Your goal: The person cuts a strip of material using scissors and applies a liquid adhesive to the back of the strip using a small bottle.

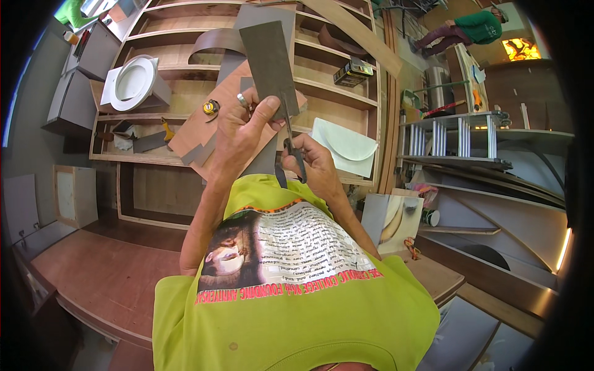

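My left hand [244, 127] is closed, thumb on top, around the lower end of a dark grey-brown strip of thin sheet [266, 52]. The strip points away from me above the bench. In my right hand [317, 159] is a pair of scissors [298, 166] with dark handles, the fingers bent around them. Their blades reach up against the strip's lower right part; whether they cut into it, I cannot tell. Below the hands lie a reddish-brown board [195, 139] and some small grey offcuts [199, 153]. A yellow-and-black tape measure [211, 107] sits left of my left hand.
A wooden frame with compartments [334, 59] spreads under the work. On it are a white ring-shaped piece [135, 83], a yellow-handled tool [167, 131], a black tin [353, 72] and a white curved panel [346, 147]. A ladder [455, 139] lies right; a person in green [475, 28] stands beyond.
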Action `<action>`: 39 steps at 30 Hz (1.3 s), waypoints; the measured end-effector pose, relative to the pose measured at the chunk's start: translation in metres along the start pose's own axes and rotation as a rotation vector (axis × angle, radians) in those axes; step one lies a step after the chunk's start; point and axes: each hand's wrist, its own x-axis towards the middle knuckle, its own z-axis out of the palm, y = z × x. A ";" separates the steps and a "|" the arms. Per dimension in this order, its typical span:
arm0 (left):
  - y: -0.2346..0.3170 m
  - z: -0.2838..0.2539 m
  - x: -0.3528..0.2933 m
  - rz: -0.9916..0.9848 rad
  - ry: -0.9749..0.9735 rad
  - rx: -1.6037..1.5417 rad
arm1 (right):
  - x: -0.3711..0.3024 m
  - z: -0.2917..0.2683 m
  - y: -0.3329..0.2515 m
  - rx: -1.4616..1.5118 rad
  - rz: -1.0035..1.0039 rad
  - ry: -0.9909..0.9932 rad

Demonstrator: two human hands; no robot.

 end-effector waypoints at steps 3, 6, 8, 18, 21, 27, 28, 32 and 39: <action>-0.002 0.000 0.001 -0.019 0.004 0.003 | -0.002 0.001 -0.002 0.013 0.003 0.019; 0.001 0.001 0.000 -0.016 0.003 -0.005 | -0.003 0.003 -0.001 -0.008 -0.003 0.034; 0.001 0.000 0.000 -0.020 0.001 -0.001 | -0.003 0.002 0.000 -0.033 -0.009 0.037; 0.005 0.002 -0.005 -0.044 -0.033 0.040 | -0.003 0.001 -0.002 0.013 -0.040 -0.005; 0.008 0.003 -0.006 -0.042 -0.032 0.050 | -0.005 0.002 0.000 -0.003 -0.021 0.020; 0.007 0.003 -0.007 -0.053 -0.017 0.054 | -0.008 0.004 -0.004 -0.058 0.016 0.060; 0.007 0.003 -0.007 -0.054 -0.019 0.058 | -0.009 0.005 -0.005 -0.054 0.017 0.066; 0.008 0.003 -0.007 -0.064 -0.010 0.078 | -0.008 0.003 -0.001 -0.071 0.000 0.069; 0.008 0.003 -0.006 -0.061 -0.005 0.063 | -0.007 0.000 0.006 -0.068 -0.018 0.049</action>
